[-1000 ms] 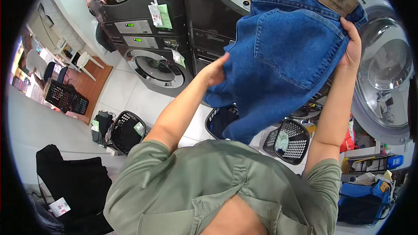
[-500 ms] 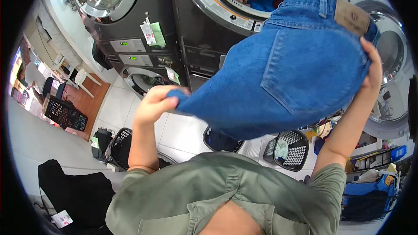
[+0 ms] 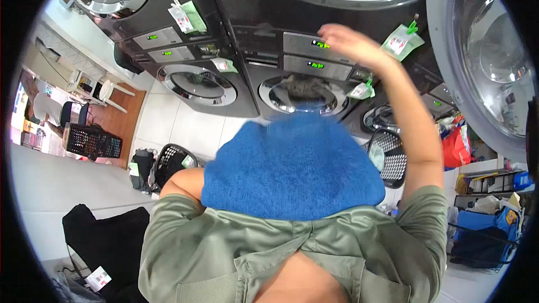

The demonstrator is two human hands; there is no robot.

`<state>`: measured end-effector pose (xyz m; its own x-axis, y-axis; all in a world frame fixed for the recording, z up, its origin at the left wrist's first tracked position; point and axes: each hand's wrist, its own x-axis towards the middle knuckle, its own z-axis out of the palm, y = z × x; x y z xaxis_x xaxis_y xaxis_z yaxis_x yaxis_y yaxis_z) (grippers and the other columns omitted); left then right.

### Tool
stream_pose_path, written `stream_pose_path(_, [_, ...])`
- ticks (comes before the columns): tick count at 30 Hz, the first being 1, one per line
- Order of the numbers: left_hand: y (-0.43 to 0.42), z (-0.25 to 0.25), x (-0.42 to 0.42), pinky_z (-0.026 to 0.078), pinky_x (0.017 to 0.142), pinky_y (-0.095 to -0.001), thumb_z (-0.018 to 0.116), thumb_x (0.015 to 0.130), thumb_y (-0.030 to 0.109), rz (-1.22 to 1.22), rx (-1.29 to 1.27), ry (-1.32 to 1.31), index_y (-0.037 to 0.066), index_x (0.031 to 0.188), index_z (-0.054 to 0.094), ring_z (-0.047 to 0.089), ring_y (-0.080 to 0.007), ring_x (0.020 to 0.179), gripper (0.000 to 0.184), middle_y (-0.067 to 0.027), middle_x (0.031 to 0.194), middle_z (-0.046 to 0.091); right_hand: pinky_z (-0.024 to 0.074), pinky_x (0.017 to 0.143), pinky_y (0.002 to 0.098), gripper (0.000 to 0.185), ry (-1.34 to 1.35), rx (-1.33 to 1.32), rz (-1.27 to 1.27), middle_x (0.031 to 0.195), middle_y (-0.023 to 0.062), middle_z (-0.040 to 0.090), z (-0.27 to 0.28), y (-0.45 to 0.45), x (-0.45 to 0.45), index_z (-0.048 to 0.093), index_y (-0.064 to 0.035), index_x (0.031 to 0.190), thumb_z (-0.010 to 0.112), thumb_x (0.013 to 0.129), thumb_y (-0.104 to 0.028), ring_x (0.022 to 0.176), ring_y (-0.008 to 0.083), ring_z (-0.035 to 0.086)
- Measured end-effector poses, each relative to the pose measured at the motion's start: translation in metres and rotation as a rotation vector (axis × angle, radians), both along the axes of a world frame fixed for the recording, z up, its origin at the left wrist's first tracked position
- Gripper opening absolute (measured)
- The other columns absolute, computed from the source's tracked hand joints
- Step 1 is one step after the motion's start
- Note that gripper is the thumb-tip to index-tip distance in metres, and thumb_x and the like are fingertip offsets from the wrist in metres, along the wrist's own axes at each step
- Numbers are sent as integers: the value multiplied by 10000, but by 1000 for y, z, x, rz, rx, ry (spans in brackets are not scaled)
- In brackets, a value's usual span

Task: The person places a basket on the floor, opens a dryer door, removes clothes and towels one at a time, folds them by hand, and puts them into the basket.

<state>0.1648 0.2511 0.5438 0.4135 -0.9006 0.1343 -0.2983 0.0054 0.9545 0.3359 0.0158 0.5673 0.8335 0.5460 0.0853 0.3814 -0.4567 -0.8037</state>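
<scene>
Below the raised right hand (image 3: 356,47), the bunched blue cloth (image 3: 295,168) looks matt and slightly rough; beyond that hand, the dark grey boxy metal dryer (image 3: 258,0) is smooth and glossy.

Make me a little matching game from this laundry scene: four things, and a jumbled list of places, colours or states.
Things:
1. Blue garment
2. Right hand
3. Big round door at the far right
4. Stool

Places, colours, states:
A. Swung open
B. White
C. In front of the person's chest
D. Raised near the machines' green displays

Pairs: 1-C, 2-D, 3-A, 4-B
</scene>
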Motion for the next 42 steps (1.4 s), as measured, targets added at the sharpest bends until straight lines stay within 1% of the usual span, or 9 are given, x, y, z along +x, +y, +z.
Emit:
stream_pose_path(8, [36, -23, 56, 458, 737, -357, 483, 826, 228, -17, 18, 328, -30, 891, 595, 595, -226, 807, 288, -144, 873, 617, 208, 1023, 327, 555, 435, -243, 703, 1322, 113, 330, -208, 92, -109, 301, -87, 1304, 388, 873, -426, 1233, 238, 283])
stream_pose_path(19, [121, -282, 5, 473, 703, -370, 464, 825, 217, 389, 387, 1699, -11, 909, 590, 605, -224, 765, 274, -133, 847, 623, 295, 950, 326, 487, 632, -86, 85, 1231, 110, 423, -280, 103, -183, 394, -59, 1215, 445, 852, -380, 1119, 230, 397])
stream_pose_path(21, [150, -289, 31, 476, 696, -372, 460, 825, 215, 504, 586, 1509, -8, 912, 589, 607, -223, 758, 272, -131, 843, 624, 311, 937, 326, 475, 751, 54, -7, 1214, 110, 440, -287, 103, -190, 411, -54, 1199, 455, 848, -372, 1099, 229, 417])
stream_pose_path(23, [170, -244, 100, 451, 760, -411, 481, 819, 266, 807, 1217, 167, 29, 1040, 547, 571, -328, 829, 331, -175, 963, 592, 326, 923, 326, 463, 905, 224, -59, 1198, 109, 457, -289, 100, -192, 427, -49, 1182, 466, 844, -363, 1078, 228, 438])
stream_pose_path(25, [102, -162, 116, 324, 932, -406, 543, 796, 262, 1054, 639, -702, 109, 1128, 500, 378, -315, 1161, 368, -156, 1223, 445, 342, 910, 326, 452, 1053, 363, -56, 1181, 109, 473, -283, 97, -192, 444, -44, 1166, 476, 840, -355, 1058, 226, 459])
stream_pose_path(30, [-6, -235, 23, 84, 1027, -486, 340, 879, 438, -15, 768, 413, 137, 1344, 241, 138, -276, 1303, 563, -91, 1402, 210, 382, 877, 325, 423, 1321, 503, 100, 1140, 108, 516, -255, 90, -200, 486, -31, 1126, 502, 831, -334, 1006, 223, 510])
stream_pose_path(35, [-18, -268, 4, 111, 1032, -412, 336, 874, 462, -385, 805, 448, 116, 1340, 248, 171, -262, 1292, 587, -106, 1396, 217, 417, 838, 364, 413, 1502, -47, 164, 1090, 124, 549, -189, -21, -156, 525, -18, 1086, 536, 803, -319, 957, 219, 540])
stream_pose_path(38, [-19, -275, 12, 127, 1034, -367, 334, 872, 476, -522, 794, 414, 103, 1338, 252, 191, -254, 1285, 603, -115, 1393, 222, 434, 812, 325, 520, 357, 45, 8, 1007, 143, 577, -154, 14, -140, 466, -16, 1152, 617, 744, -300, 914, 234, 568])
stream_pose_path(42, [4, -279, 27, 148, 1038, -307, 331, 869, 495, -533, 718, 319, 86, 1335, 258, 217, -243, 1276, 625, -127, 1389, 227, 441, 775, 316, 620, 551, -310, 497, 946, 164, 595, -140, 61, -171, 437, -97, 1204, 644, 678, -352, 854, 252, 586])
